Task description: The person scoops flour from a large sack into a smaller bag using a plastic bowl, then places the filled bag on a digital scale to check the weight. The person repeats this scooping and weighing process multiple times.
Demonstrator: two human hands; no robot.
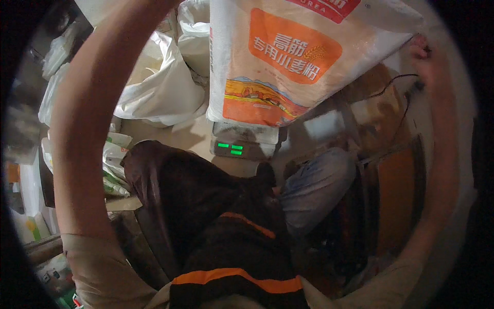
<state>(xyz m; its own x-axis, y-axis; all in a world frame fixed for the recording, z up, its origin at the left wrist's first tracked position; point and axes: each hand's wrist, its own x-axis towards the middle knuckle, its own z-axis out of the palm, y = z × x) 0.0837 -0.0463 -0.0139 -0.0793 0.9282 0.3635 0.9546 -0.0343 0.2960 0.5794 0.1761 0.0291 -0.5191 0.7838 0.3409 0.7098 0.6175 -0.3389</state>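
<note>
A large white flour sack [234, 56] with orange panels and a printed wheat field fills the upper middle. My right hand [425, 55] is closed on the sack's corner at the upper right. My left arm [85, 118] reaches up past the top edge, so the hand itself is out of the picture. Under the sack's lower end sits a small scale [246, 146] with green lit digits. The sack hides the scale's far part, and I cannot tell whether its weight rests there.
White bags [162, 95] stand open behind my left arm. Brown cardboard boxes [378, 110] and a dark cable [396, 80] lie at the right. A packet with green print [116, 162] is by my left knee. My dark apron [216, 206] spreads over my lap.
</note>
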